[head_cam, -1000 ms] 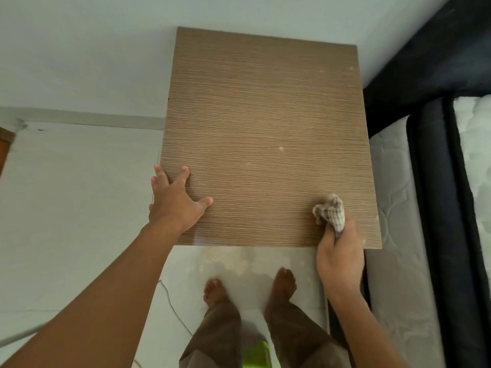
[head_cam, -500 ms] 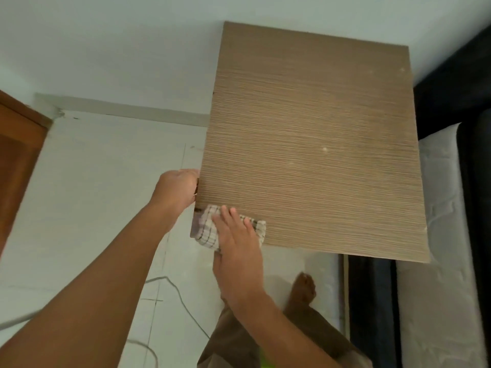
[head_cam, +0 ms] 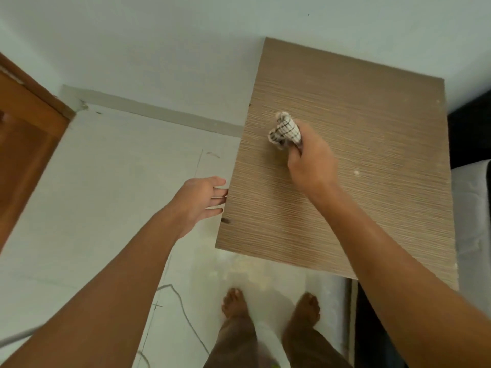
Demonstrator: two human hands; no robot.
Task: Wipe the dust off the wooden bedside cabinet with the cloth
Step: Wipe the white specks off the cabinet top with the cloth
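Observation:
The wooden bedside cabinet point(head_cam: 372, 181) shows its ribbed brown top, seen from above, with a few pale specks on it. My right hand point(head_cam: 310, 163) grips a bunched white cloth with a dark check pattern point(head_cam: 285, 128) and holds it on the top's left middle part. My left hand point(head_cam: 202, 200) hangs beside the cabinet's left edge with its fingers straight, their tips at or just under that edge; contact is hard to tell.
A white wall stands behind the cabinet. A brown wooden door point(head_cam: 24, 144) is at the left. A mattress point(head_cam: 473, 221) and dark bed frame lie at the right. My bare feet point(head_cam: 236, 304) stand on the pale floor, beside a thin cable point(head_cam: 186, 314).
My right hand has carried the cloth from the near left corner up toward the top's middle left. My left hand has let go of the left edge and its fingers have straightened.

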